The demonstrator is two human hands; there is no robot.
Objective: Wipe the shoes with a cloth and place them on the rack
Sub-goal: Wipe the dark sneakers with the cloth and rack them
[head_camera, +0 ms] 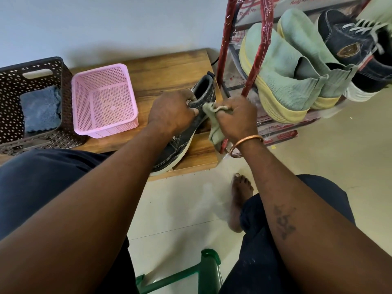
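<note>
Left hand (pixel 172 112) is gripping the dark grey canvas shoe's (pixel 186 136) collar with curled fingers, while right hand (pixel 237 119) is clenching a crumpled pale green cloth (pixel 215 128) against its side.

Grey shoe (pixel 184 142), pink basket (pixel 82 109), perhaps pale-green cloth (pixel 215 132)

I see both arms stretched forward | left hand (pixel 171 112) curled over the top edge of the shoe (pixel 180 143) | right hand (pixel 235 117) squeezing the cloth (pixel 214 129) in a fist | hands close together
</note>
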